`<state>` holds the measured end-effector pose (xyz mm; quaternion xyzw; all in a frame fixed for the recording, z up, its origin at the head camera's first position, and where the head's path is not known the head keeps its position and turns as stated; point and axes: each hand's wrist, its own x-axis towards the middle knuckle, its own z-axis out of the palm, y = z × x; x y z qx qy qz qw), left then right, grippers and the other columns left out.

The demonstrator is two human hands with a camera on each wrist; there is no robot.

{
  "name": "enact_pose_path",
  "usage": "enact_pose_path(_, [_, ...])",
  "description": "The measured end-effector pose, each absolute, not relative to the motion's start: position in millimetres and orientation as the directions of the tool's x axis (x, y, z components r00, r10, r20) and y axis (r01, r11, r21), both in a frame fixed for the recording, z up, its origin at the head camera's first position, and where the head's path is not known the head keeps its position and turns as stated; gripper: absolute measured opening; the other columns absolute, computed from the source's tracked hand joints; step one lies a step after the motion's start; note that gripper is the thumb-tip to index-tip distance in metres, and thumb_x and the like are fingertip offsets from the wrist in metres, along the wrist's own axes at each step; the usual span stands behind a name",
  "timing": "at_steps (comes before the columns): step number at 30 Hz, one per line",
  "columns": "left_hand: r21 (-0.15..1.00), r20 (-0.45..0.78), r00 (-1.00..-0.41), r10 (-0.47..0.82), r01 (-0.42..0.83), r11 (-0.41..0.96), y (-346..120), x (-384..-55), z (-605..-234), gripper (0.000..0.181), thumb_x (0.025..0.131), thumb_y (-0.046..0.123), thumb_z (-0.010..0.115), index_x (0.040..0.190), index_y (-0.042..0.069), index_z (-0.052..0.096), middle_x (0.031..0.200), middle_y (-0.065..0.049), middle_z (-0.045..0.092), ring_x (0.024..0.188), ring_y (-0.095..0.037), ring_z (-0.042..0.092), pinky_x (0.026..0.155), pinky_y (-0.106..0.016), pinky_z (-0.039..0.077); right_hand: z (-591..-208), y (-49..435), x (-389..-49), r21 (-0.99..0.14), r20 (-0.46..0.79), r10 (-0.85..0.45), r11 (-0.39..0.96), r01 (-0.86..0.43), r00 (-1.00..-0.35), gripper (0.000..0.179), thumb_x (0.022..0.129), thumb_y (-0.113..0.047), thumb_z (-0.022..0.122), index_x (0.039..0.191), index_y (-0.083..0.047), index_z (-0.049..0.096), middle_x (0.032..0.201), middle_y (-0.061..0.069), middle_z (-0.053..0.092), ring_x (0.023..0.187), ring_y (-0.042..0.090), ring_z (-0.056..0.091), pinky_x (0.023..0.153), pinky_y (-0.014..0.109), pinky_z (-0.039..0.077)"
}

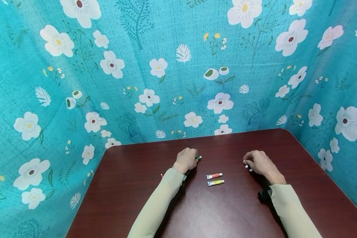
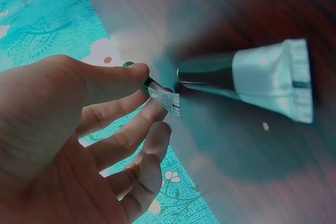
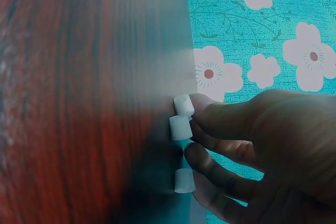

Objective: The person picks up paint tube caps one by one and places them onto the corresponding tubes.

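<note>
My left hand (image 1: 186,160) pinches a small green paint tube (image 1: 198,157) between thumb and fingers, above the far part of the table. In the left wrist view that tube's pale crimped end (image 2: 170,100) points away from the thumb. Another paint tube (image 2: 262,80), dark with a pale crimped end, lies close to that camera. Farther right, my right hand (image 1: 259,162) is low over the table, fingers bent. White caps sit at its fingertips: an upper cap (image 3: 184,105) by the thumb, a middle cap (image 3: 181,128) and a lower cap (image 3: 184,180). Any tube bodies behind them are mostly hidden.
A red paint tube (image 1: 214,176) and a yellow paint tube (image 1: 215,182) lie side by side between my hands. A small pink-tipped thing (image 1: 162,176) shows beside the left sleeve. The dark red table (image 1: 208,215) ends at a blue flowered curtain (image 1: 172,82).
</note>
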<state>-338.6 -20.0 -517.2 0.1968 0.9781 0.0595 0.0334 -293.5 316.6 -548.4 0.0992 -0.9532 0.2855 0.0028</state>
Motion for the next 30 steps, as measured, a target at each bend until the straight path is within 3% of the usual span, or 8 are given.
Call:
enact_pose_path(14, [0.132, -0.006, -0.909, 0.417, 0.413, 0.901, -25.0, -340.0, -517.7, 0.008, 0.102, 0.025, 0.074, 0.100, 0.017, 0.075, 0.088, 0.000, 0.073, 0.067, -0.011, 0.060, 0.058, -0.030, 0.052, -539.6, 311.6, -292.7, -0.537, 0.064, -0.166, 0.825, -0.174, -0.984, 0.007, 0.099, -0.009, 0.074, 0.105, -0.007, 0.078, 0.096, 0.007, 0.074, 0.077, 0.017, 0.062, 0.067, 0.035, 0.053])
enact_pose_path(21, [0.105, 0.018, -0.903, 0.429, 0.429, 0.897, -28.0, -338.4, -516.4, 0.009, 0.103, 0.025, 0.072, 0.107, 0.018, 0.076, 0.099, 0.001, 0.076, 0.077, -0.013, 0.067, 0.062, -0.031, 0.056, -537.1, 309.4, -293.8, -0.526, 0.081, -0.177, 0.829, -0.192, -0.981, 0.006, 0.100, -0.010, 0.074, 0.103, -0.008, 0.078, 0.095, 0.006, 0.074, 0.075, 0.016, 0.061, 0.067, 0.036, 0.051])
enact_pose_path(30, [0.091, 0.070, -0.892, 0.447, 0.451, 0.888, -30.6, -334.6, -516.3, 0.011, 0.103, 0.027, 0.073, 0.109, 0.019, 0.077, 0.099, 0.002, 0.077, 0.081, -0.014, 0.071, 0.066, -0.031, 0.059, -532.3, 305.7, -294.7, -0.556, 0.047, -0.177, 0.813, -0.173, -0.983, 0.011, 0.104, -0.011, 0.068, 0.107, -0.007, 0.077, 0.095, 0.006, 0.074, 0.071, 0.015, 0.061, 0.061, 0.034, 0.051])
